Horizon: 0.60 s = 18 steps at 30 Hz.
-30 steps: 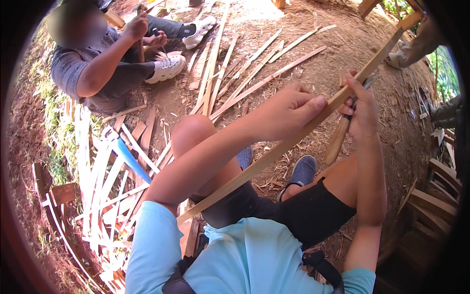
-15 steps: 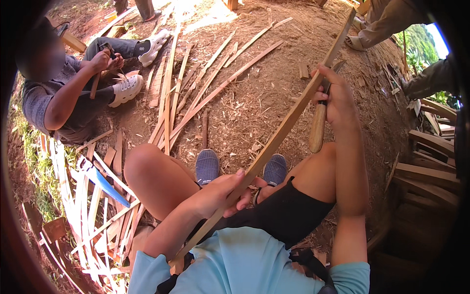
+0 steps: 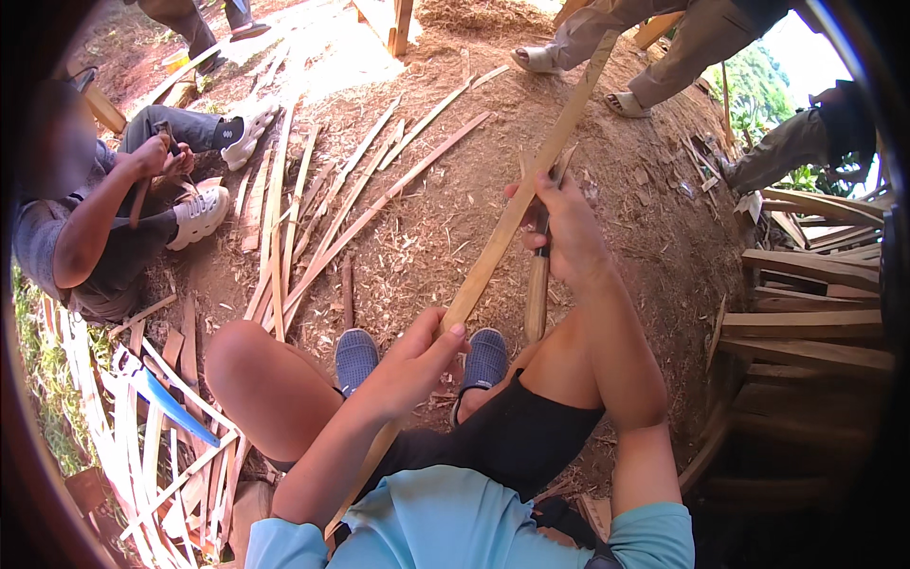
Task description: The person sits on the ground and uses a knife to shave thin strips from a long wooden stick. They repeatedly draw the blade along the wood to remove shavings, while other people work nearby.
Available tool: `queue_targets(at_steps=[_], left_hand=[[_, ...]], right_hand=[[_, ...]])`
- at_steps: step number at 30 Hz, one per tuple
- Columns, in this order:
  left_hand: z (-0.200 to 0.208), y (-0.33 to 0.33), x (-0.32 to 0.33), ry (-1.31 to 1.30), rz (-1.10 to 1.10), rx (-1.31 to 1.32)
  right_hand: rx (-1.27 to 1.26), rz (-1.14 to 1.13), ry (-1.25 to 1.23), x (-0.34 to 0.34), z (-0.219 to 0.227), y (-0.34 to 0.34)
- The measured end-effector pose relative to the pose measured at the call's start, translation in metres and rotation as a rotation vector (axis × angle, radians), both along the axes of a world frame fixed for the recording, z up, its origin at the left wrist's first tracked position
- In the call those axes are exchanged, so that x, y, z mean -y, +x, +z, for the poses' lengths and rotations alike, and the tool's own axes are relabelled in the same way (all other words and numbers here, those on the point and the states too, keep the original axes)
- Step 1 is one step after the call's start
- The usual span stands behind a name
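Observation:
A long, narrow wooden strip (image 3: 495, 258) slants from my lap up and away to the right, its broad face turned toward me. My left hand (image 3: 417, 358) grips its lower part, fingers wrapped around it. Farther up, my right hand (image 3: 572, 223) has its thumb against the strip and also holds a knife (image 3: 536, 296). The knife's wooden handle hangs below that hand; its blade tip shows above, beside the strip. Part of the blade is hidden by my fingers.
Several thin wooden strips (image 3: 379, 204) lie on the shaving-covered ground ahead. At left are a blue-handled saw (image 3: 166, 403) on more strips and a seated person (image 3: 104, 209) working with their hands. Stacked planks (image 3: 806, 324) stand at right; other people's legs (image 3: 701, 52) are beyond.
The strip has turned to show its broad face and stands steeper. My right hand has come leftward with the knife. The whole view has shifted, with surroundings now farther left.

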<state>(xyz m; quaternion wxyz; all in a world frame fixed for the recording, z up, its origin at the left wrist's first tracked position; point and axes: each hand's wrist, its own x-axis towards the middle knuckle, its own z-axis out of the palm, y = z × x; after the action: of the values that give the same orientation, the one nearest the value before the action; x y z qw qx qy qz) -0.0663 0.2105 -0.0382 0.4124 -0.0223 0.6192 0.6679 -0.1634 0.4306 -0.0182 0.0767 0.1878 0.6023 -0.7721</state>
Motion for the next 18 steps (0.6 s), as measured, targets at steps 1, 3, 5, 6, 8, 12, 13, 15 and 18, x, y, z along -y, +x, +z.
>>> queue_targets(at_steps=[1, 3, 5, 6, 8, 12, 13, 15, 18], left_hand=[[0.008, -0.010, -0.004, -0.016, 0.018, -0.023], [0.024, -0.029, -0.010, -0.030, 0.052, -0.066], [0.032, -0.043, -0.007, -0.038, -0.006, -0.069], [0.034, -0.045, -0.006, -0.008, 0.023, -0.064], [0.028, -0.042, 0.004, 0.040, 0.019, -0.027], [0.018, -0.026, 0.016, 0.125, -0.045, -0.010], [0.016, -0.025, 0.020, 0.136, -0.063, 0.011], [0.012, -0.020, 0.025, 0.178, -0.029, 0.043], [0.009, -0.019, 0.019, 0.237, 0.105, 0.074]], right_hand=[[-0.006, 0.040, -0.039, 0.008, 0.002, 0.005], [-0.010, 0.087, -0.079, 0.021, 0.009, 0.016], [0.001, 0.109, -0.090, 0.031, 0.016, 0.026], [-0.013, 0.083, -0.029, 0.028, 0.009, 0.024], [-0.010, -0.070, -0.088, 0.021, 0.022, 0.020], [-0.026, -0.277, -0.219, -0.009, 0.021, 0.045], [-0.012, -0.327, -0.266, -0.006, 0.016, 0.061], [0.110, -0.349, -0.435, 0.026, 0.009, 0.118], [0.260, -0.204, -0.787, 0.077, -0.015, 0.212]])
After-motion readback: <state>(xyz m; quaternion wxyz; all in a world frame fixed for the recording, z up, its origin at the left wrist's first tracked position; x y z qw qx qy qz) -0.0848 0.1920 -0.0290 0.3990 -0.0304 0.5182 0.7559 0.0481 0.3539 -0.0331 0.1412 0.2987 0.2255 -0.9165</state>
